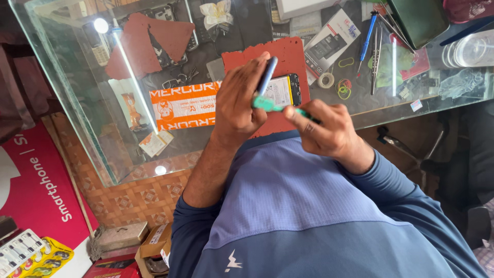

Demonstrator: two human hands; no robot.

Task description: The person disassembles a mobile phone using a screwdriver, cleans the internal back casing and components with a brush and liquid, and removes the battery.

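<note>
- The opened smartphone (pixel 280 88) is held up on edge above the red work mat (pixel 288 59), its back cover already off so the pale battery and a yellow strip at its 3 o'clock end show; judging by that, the opening is done and work on the inside is under way, with closing up left
- The left hand (pixel 239 100) wraps the phone's 9 o'clock side, fingers closed around its blue frame, thumb up along the edge
- The right hand (pixel 329 131) sits at the phone's 4 o'clock, pinched shut on a green-handled tool (pixel 270 104) whose tip meets the phone's lower edge
- Farther out on the glass counter (pixel 67 77): a blue screwdriver (pixel 367 36) and tweezers (pixel 376 51) at 2 o'clock, a tape roll (pixel 325 80) at 3 o'clock, an orange printed box (pixel 185 105) at 9 o'clock
</note>
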